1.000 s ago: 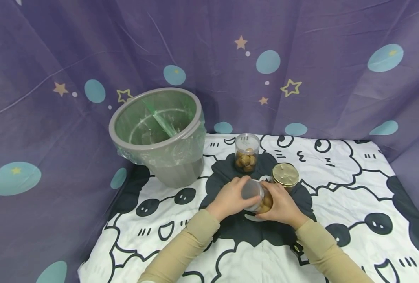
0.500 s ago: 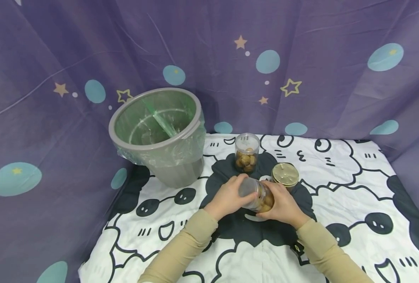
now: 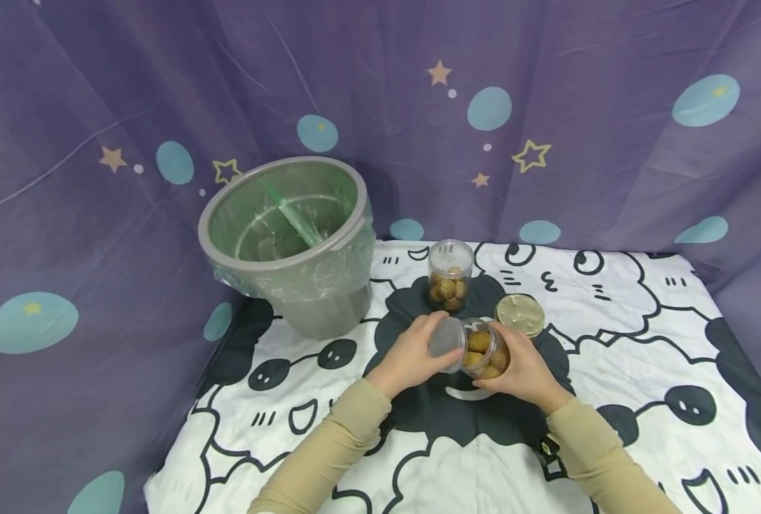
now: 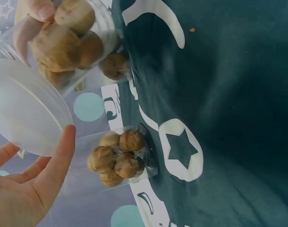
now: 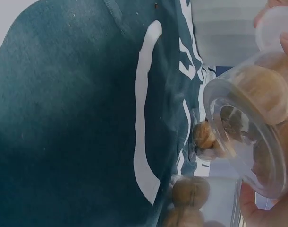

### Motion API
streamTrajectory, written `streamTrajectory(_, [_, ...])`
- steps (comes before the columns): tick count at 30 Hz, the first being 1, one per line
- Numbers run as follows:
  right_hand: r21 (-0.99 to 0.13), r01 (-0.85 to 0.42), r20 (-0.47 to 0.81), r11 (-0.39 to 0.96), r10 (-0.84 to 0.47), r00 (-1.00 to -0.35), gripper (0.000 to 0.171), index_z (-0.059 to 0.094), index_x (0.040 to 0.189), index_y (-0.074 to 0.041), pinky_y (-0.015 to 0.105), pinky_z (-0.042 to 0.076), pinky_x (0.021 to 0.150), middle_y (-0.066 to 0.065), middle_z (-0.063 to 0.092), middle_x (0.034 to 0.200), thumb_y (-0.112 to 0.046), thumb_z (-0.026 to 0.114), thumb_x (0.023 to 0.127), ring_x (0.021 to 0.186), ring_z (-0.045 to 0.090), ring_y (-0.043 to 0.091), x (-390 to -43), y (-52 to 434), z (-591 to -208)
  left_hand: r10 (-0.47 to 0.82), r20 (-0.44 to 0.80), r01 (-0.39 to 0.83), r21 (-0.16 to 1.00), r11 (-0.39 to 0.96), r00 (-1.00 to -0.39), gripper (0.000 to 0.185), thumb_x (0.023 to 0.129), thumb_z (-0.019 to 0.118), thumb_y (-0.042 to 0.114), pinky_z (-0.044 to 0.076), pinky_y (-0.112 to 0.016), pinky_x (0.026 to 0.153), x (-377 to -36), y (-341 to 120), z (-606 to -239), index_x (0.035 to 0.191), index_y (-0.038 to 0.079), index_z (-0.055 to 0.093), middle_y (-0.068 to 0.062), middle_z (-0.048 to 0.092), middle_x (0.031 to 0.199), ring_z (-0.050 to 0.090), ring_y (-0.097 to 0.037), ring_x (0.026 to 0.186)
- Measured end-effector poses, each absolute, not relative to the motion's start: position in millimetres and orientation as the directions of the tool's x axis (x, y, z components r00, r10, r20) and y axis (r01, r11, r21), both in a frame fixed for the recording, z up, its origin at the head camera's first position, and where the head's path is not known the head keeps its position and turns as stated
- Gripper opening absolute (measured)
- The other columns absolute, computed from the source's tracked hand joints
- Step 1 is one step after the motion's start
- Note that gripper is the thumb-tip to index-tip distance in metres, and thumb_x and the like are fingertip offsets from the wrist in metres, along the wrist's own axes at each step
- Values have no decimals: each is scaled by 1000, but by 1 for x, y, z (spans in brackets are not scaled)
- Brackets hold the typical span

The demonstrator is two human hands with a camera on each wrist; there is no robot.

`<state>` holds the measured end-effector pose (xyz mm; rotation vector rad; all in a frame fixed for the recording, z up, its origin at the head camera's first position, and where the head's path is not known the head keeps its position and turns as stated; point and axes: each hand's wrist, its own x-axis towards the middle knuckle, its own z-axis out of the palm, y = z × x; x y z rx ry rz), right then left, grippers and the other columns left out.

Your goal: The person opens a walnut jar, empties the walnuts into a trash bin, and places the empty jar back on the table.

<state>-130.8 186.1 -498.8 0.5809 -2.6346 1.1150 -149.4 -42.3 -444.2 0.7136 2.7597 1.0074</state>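
Observation:
My right hand point(image 3: 527, 371) grips a clear plastic jar point(image 3: 497, 351) of walnuts point(image 4: 56, 47), tilted with its mouth toward the left hand. Between thumb and fingers, my left hand point(image 3: 408, 359) holds a frosted translucent lid point(image 3: 446, 343), which is off the jar and right beside its rim. In the left wrist view, the lid point(image 4: 28, 106) overlaps the jar's edge. Behind the hands stands a second clear jar point(image 3: 450, 275), partly filled with walnuts point(image 4: 116, 158). Just behind the right hand is a gold-topped jar point(image 3: 520, 315), its body mostly hidden.
A grey bin point(image 3: 319, 307) with a thin green-tinted liner stands at the back left. White cloth point(image 3: 644, 343) with black cartoon drawings covers the table. A purple curtain point(image 3: 393, 93) with stars hangs behind it. One small crumb point(image 4: 192, 29) lies on the dark print.
The lid has come away from the jar's mouth, moving left with my left hand. My right hand has tipped the jar and shifted slightly right, so the walnuts show through its open mouth.

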Motion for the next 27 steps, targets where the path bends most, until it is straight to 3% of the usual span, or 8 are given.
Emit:
streamTrajectory(13, [-666,-380,351,642,-181,-919,99,46,131,2,56,39,90,19,58,118,-21,93,48,108,49,39,-128,202,-490,460,41,395,585,708,-887,67,87,64,46,51,-39,88,-152,-47,-454,141,13,41,-13,49,132,59,-27,109])
streamTrajectory(22, [-683,-344,348,644,-127,-929,98,46,132,1,53,40,85,20,58,116,-19,93,48,103,51,36,-124,213,-488,491,-57,371,581,724,-869,69,87,63,48,50,-37,89,-157,-43,-474,146,27,36,-14,44,129,58,-25,107])
streamTrajectory(27, [-685,-321,336,653,-107,-936,98,44,132,1,54,42,82,21,58,113,-19,93,49,100,50,35,-123,217,-487,544,-79,402,588,702,-835,69,86,64,48,49,-35,91,-160,-35,-482,146,27,37,-13,43,128,55,-24,108])
